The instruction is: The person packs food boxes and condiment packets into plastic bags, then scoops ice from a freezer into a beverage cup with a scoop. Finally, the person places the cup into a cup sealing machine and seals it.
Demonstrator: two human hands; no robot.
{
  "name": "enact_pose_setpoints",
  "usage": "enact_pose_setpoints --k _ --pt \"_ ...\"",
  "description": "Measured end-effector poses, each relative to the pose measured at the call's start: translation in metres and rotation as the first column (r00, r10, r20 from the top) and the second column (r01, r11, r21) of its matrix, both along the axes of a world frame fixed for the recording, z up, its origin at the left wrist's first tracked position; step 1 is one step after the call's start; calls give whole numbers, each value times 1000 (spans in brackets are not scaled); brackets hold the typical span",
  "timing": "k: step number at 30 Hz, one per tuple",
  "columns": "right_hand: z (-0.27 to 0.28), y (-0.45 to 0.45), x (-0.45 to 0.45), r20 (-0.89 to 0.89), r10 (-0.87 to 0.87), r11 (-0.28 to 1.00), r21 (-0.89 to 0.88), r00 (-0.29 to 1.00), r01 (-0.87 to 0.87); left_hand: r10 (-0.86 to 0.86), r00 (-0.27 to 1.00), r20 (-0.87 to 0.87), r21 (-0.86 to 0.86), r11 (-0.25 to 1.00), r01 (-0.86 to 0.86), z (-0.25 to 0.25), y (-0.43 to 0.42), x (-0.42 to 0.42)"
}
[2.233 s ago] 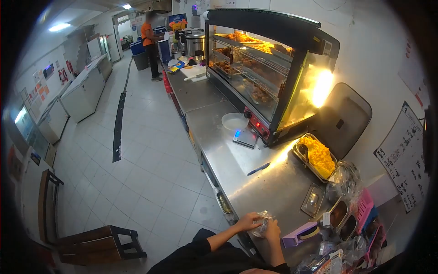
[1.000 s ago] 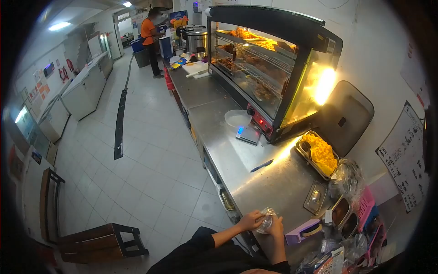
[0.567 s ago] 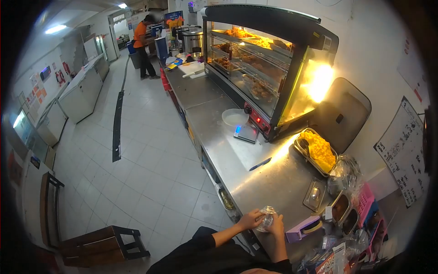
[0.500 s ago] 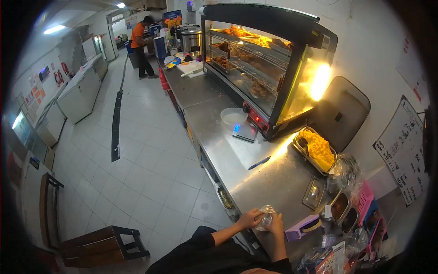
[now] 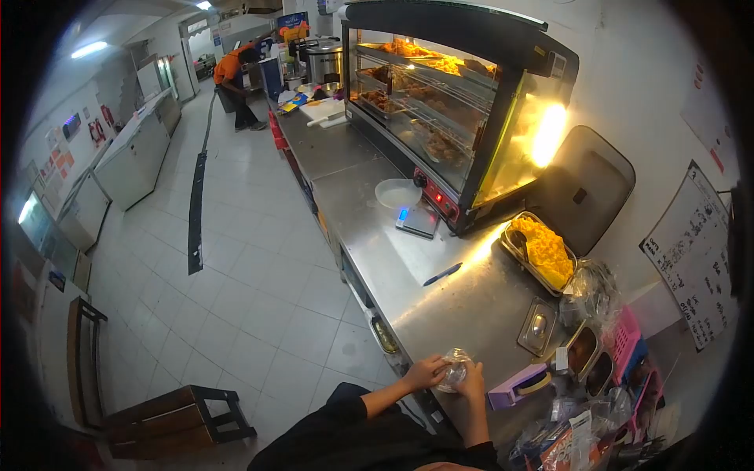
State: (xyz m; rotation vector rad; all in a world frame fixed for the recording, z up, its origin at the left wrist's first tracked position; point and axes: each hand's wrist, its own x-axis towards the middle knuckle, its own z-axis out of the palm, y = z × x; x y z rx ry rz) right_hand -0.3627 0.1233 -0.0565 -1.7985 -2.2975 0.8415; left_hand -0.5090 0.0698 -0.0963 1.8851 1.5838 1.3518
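My left hand [image 5: 425,372] and my right hand [image 5: 472,381] are closed on a small, shiny, clear plastic bag [image 5: 455,370] held between them above the counter's near edge. Glare blurs its outline, and I cannot make out whether anything is inside. Just right of my right hand sits a purple tape dispenser [image 5: 517,387] with a roll in it. Farther up the steel counter [image 5: 428,318] lie a blue pen [image 5: 443,274] and a metal lid [image 5: 537,326].
A lit glass food warmer [image 5: 448,118] stands on the counter, with a scale [image 5: 417,221] and white bowl [image 5: 398,193] before it. A tray of yellow food [image 5: 542,251] is at right. Plastic packets [image 5: 561,439] crowd the near right. A person in orange [image 5: 229,74] bends far off.
Both hands stay on the clear plastic, which has tilted slightly between my fingers. The view has shifted a little. The distant person has bent lower.
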Motion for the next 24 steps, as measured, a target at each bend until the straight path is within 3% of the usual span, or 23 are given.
enact_pose_setpoints --k 6,15,24 --pt "-1 1 1 11 9 1000 -29 1000 -9 -13 1000 -20 -84 996 12 -5 0 0" --pt "-5 2 3 -10 20 1000 -10 1000 -20 -1 1000 -14 29 1000 1 1 -1 -1" --pt "-2 0 1 -10 -4 1000 -11 1000 4 -16 999 -45 -13 1000 16 -8 0 0"
